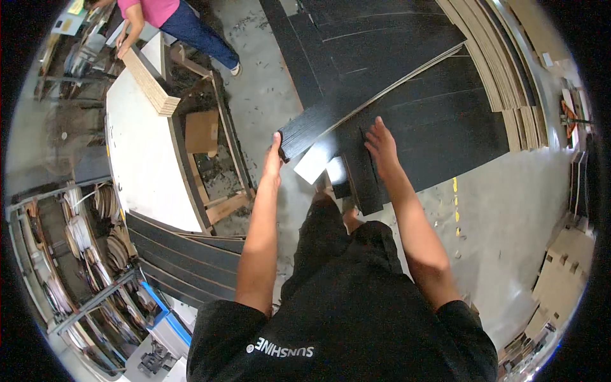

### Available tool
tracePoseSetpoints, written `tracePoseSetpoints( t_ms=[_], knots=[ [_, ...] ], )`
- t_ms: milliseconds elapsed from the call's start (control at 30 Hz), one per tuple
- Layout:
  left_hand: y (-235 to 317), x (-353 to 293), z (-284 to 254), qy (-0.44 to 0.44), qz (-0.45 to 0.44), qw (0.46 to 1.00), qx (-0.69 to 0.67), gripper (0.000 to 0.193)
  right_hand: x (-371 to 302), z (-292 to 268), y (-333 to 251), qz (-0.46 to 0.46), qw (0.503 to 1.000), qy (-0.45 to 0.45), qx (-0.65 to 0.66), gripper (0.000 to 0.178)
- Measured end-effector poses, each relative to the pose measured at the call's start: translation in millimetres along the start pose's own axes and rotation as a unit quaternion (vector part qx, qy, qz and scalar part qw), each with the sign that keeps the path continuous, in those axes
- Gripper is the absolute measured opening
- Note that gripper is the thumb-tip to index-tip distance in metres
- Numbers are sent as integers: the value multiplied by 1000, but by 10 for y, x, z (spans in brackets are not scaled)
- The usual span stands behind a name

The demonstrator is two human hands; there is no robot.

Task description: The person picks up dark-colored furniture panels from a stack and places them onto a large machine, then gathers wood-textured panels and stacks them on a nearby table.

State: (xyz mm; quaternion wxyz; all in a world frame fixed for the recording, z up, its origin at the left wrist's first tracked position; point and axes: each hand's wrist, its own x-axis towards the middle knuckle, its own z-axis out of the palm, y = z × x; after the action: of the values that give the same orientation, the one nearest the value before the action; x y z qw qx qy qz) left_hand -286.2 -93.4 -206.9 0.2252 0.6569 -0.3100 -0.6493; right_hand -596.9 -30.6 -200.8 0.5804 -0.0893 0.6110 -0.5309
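The concrete floor (509, 210) takes up most of what I see, grey and littered with small scraps. Far and to the right of me lies a broad stack of black panels (445, 127), with a fan of pale board edges (503, 76) beyond it on the right. To my left stands a white tabletop (143, 159) carrying a long pale plank (149, 79), and another person in a pink top (156, 9) has a hand on that plank's far end. Below the tabletop, near left, more dark panels (184, 261) lie stacked, beside racks of coiled edge strips (76, 235).

The long black panel (356, 95) I am handling lies slanted on top of the stack, its near end toward me. My left hand (273, 159) presses flat against that near-left corner, fingers straight and together, thumb out of sight. My right hand (382, 143) rests spread, palm down, on the black surface just right of the panel's near end. A narrower black strip (366, 184) lies beside my right wrist, with a white sheet (313, 162) just left of it.
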Motion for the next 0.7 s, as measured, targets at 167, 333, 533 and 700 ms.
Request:
tracePoseSetpoints(
  t_ms=[167,333,533,700],
  knots=[
    [-30,199,-41,57,3,998,-20,115,287,437,-4,43,998,-42,22,110],
    [9,167,161,44,37,994,-90,91,400,662,-117,46,994,-76,60,118],
    [-308,243,315,101,134,976,-139,74,653,790,-45,137,981,21,134,124],
    [-350,174,345,144,161,970,-108,62,618,1073,-37,149,982,37,112,88]
  ],
)
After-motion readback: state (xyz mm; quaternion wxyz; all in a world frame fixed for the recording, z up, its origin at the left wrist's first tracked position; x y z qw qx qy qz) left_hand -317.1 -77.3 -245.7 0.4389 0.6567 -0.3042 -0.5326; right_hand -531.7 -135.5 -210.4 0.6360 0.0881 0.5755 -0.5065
